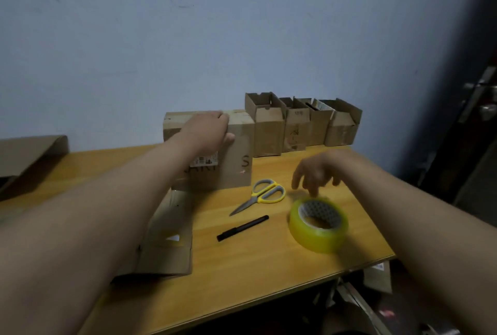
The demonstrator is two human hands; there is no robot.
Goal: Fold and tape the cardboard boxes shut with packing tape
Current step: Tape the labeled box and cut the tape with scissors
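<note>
The left hand (208, 130) is gripping the box (212, 150); the right hand (316, 173), blurred, seemingly empty, is hovering over the tape (318, 224). Steady the box while taping.

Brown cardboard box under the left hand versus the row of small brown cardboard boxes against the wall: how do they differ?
The brown cardboard box gripped by the left hand has its top flaps folded shut; the row of small brown cardboard boxes stands with flaps open. The held box is larger and bears a printed letter S and a white label. All stand upright on the wooden table.
</note>
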